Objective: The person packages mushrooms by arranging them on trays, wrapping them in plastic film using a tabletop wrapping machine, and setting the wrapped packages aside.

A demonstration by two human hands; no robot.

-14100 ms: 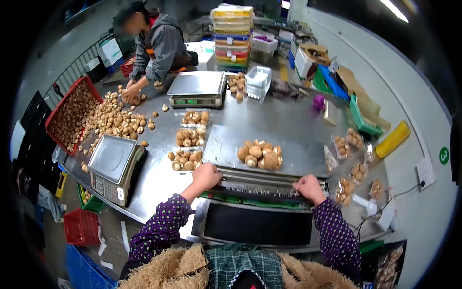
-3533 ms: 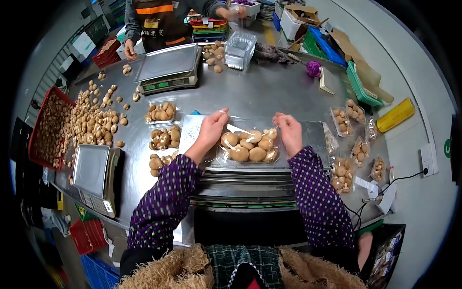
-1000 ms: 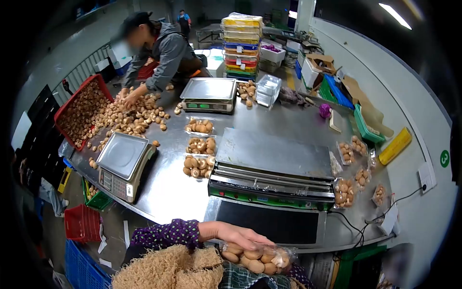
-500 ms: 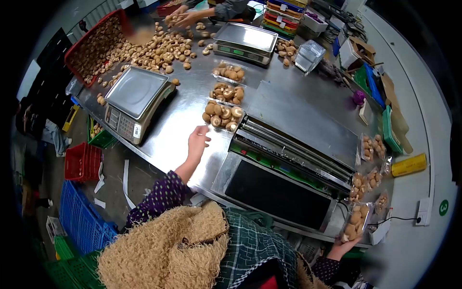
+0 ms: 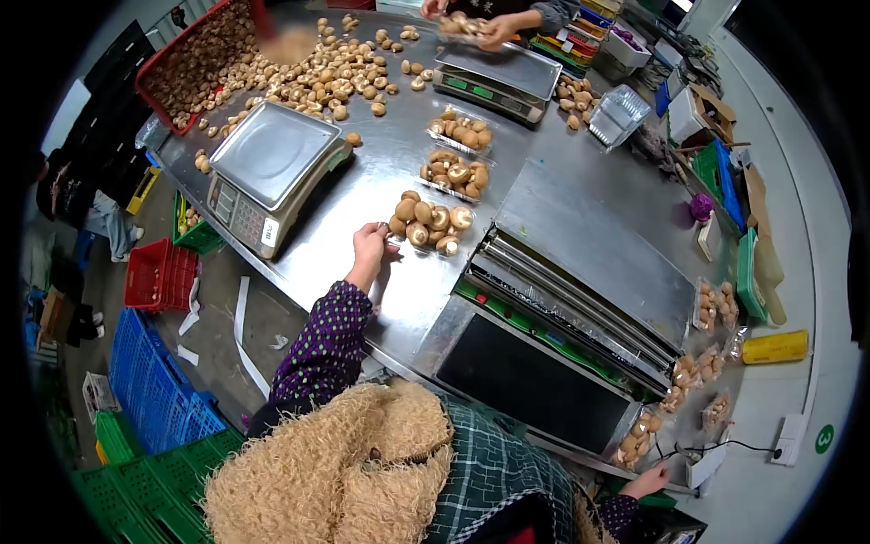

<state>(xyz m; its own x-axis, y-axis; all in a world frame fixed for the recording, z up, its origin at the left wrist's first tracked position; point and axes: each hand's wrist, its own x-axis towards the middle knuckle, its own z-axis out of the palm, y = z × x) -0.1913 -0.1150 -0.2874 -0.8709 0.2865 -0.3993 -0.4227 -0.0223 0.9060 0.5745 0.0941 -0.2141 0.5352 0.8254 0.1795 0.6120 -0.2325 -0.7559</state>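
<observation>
On the steel table, my left hand [image 5: 368, 254] pinches the near left edge of a clear tray of mushrooms [image 5: 428, 225]. Two more filled trays, a middle one [image 5: 455, 175] and a far one [image 5: 460, 130], stand in line behind it. The wrapping machine [image 5: 562, 317], with its rollers and dark plate, is to their right. At the table's right front corner lies a pack of mushrooms [image 5: 637, 439]. Just below that pack, my right hand [image 5: 647, 480] is apart from it, fingers stretched out and holding nothing.
A digital scale [image 5: 276, 168] stands left, another scale [image 5: 498, 80] at the back. Loose mushrooms [image 5: 335, 77] spill from a red crate [image 5: 195, 68]. A co-worker's hands [image 5: 494, 32] hold a mushroom tray above the back scale. Several packs [image 5: 705, 304] and a yellow roll [image 5: 775, 346] are right.
My left hand has reached the nearest tray and taken its edge. My right hand has let go of the pack at the corner. The co-worker now holds a tray over the back scale.
</observation>
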